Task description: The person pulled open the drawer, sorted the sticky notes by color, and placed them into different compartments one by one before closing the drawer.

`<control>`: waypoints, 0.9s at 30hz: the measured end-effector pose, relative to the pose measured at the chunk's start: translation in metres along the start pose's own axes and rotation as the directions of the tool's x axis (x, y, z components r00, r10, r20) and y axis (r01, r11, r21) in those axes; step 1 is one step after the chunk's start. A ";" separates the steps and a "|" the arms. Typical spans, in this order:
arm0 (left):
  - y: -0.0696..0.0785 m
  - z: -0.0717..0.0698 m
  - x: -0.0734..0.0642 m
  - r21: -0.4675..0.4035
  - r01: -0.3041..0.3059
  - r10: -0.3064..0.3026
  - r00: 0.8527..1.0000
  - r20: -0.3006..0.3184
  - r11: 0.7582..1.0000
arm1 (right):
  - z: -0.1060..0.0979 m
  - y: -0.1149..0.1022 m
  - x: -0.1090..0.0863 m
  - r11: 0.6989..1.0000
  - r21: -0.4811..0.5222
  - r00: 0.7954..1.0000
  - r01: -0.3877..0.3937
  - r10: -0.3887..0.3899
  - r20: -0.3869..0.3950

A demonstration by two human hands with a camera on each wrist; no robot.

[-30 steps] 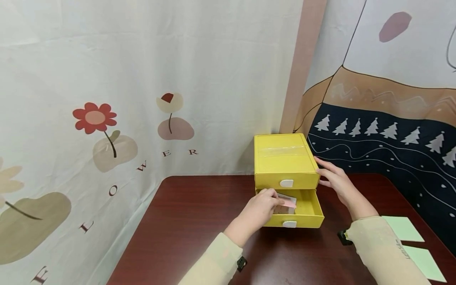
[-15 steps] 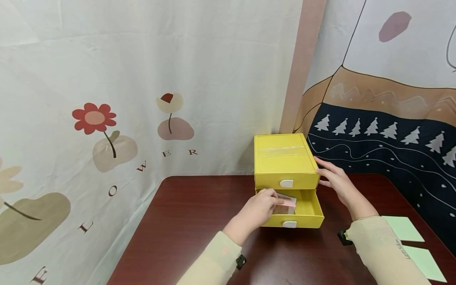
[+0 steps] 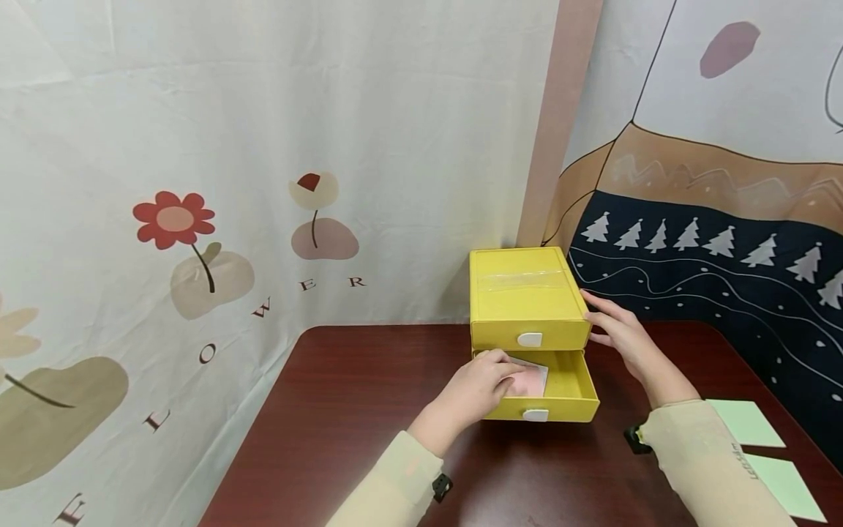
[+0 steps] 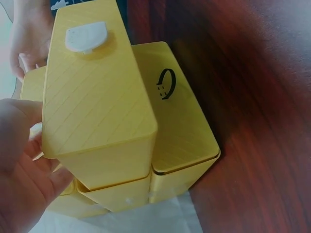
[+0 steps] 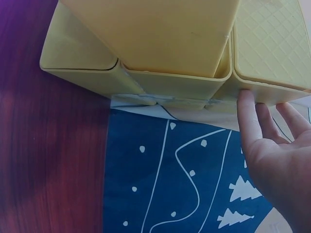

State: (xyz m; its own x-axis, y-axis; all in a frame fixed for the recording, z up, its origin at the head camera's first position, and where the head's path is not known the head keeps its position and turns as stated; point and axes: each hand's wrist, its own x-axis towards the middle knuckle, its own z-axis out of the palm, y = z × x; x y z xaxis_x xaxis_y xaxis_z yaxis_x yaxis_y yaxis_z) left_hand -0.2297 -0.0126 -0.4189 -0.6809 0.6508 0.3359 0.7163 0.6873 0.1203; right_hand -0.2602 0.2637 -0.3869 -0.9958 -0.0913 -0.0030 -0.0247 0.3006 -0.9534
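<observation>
Left hand (image 3: 476, 388) at pink paper (image 3: 530, 381); right hand (image 3: 626, 340) touches cabinet (image 3: 520, 301).

Head: yellow drawer unit (image 3: 516, 304) is viewed from farther, forward and downward | left wrist: pulled-out drawer (image 4: 99, 97) is faced closely, from front | right wrist: unit's right side is viewed closely | drawer is shared by all

Shows a pale cloth wall (image 3: 395, 110) from eight to twelve o'clock, printed with a red flower (image 3: 174, 218) at nine and the letters of FLOWER (image 3: 261, 307) towards eight. Gives way between one and two to a pink stripe (image 3: 560, 124), then near three to white trees (image 3: 687, 234) on dark blue cloth (image 3: 757, 322), below a brown hill (image 3: 711, 179). Ends, from four to seven, in a dark red wooden table (image 3: 342, 410). In the left wrist view, catches a pale glare (image 4: 291, 29) at two.
</observation>
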 end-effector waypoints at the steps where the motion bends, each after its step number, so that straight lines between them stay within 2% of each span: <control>1: 0.000 0.000 -0.001 -0.002 -0.003 0.003 1.000 -0.007 1.000 | 0.000 0.000 0.000 1.000 0.001 1.000 0.001 -0.001 0.000; 4: 0.000 0.001 -0.007 0.001 -0.012 0.012 0.999 -0.033 1.000 | 0.000 0.000 0.000 1.000 0.003 1.000 0.000 0.000 -0.002; 7: -0.001 0.004 -0.014 0.004 -0.026 0.027 0.995 -0.092 1.000 | 0.000 0.001 0.000 1.000 0.005 1.000 -0.004 0.004 -0.003; 11: -0.001 0.009 -0.025 0.028 -0.063 0.067 0.977 -0.201 0.998 | 0.000 0.001 0.000 1.000 0.006 1.000 -0.009 0.009 -0.009; 16: -0.003 0.016 -0.036 0.089 -0.100 0.124 0.942 -0.313 0.991 | 0.000 0.001 0.000 1.000 -0.003 1.000 -0.007 0.007 -0.013; 24: -0.005 0.028 -0.046 0.163 -0.146 0.208 0.853 -0.479 0.976 | 0.001 0.000 0.000 1.000 -0.011 1.000 -0.010 0.009 -0.015; 27: -0.005 0.032 -0.049 0.170 -0.142 0.211 0.832 -0.513 0.975 | 0.001 0.000 0.000 1.000 -0.019 1.000 -0.018 0.018 -0.020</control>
State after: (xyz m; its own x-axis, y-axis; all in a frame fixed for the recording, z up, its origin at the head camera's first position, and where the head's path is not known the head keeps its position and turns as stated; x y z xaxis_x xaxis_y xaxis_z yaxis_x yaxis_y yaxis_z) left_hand -0.2047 -0.0376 -0.4657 -0.3373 0.5212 0.7840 0.7695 0.6323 -0.0893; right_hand -0.2599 0.2634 -0.3875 -0.9976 -0.0673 -0.0141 -0.0083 0.3206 -0.9472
